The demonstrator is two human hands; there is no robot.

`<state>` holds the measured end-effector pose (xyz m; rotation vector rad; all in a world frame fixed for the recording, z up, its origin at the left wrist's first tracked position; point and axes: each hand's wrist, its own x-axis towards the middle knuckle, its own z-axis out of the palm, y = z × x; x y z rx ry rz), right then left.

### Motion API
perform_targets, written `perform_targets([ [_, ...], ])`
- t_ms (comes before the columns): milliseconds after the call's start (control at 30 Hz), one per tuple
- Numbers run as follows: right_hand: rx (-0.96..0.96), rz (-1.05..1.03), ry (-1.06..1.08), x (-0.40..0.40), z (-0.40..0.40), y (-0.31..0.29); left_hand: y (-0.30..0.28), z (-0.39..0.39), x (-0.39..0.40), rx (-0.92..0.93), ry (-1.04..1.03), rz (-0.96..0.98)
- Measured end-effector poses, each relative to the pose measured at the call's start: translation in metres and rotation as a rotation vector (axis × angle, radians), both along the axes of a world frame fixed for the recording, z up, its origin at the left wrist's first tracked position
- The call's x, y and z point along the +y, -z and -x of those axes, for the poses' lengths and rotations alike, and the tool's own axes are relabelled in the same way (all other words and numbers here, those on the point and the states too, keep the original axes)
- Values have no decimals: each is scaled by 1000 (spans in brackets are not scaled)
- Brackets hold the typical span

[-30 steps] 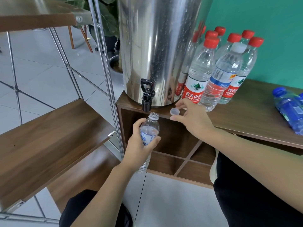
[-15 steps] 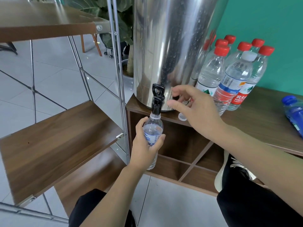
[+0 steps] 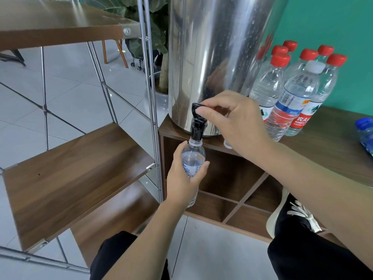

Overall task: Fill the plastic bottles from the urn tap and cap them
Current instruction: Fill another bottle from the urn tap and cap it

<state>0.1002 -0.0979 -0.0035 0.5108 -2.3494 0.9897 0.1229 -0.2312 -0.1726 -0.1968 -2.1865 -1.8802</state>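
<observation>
Fingers of the right hand (image 3: 238,122) pinch the black lever on top of the tap (image 3: 197,122), thumb in front and forefinger curled over it, at the foot of the steel urn (image 3: 214,57). The urn stands at the left end of the wooden surface (image 3: 327,142), filling the view toward 12 o'clock.

Directly under the tap spout, at 6 o'clock from it, the left hand (image 3: 185,178) grips an uncapped clear bottle (image 3: 193,160) around its label, thumb on the left and fingers wrapped round the right side. The bottle is upright, with its open mouth touching or just under the spout; whether water is running cannot be told.

A small pale cap (image 3: 227,144) lies on the surface edge, mostly hidden beneath the right wrist.

At 2 o'clock from the tap a cluster of red-capped bottles (image 3: 270,87) stands beside the urn, with one white-capped bottle (image 3: 292,104) at its front. A blue bottle (image 3: 365,132) lies at 3 o'clock by the picture's edge.

Open cubbyholes sit beneath the surface. At 9 o'clock is a metal-framed rack with wooden shelves (image 3: 70,174).
</observation>
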Motion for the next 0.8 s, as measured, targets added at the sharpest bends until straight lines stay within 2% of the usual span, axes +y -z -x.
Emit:
perform_targets([
  [167, 119, -87, -10, 0, 0, 2, 0, 3, -1, 9, 17, -14],
  [467, 413, -344, -177, 5, -2, 18, 3, 9, 1, 39, 9, -34],
  [567, 358, -364, -239, 5, -5, 32, 7, 12, 2, 68, -8, -43],
  [800, 121, -88, -90, 28, -21, 44, 5, 10, 5, 64, 4, -40],
])
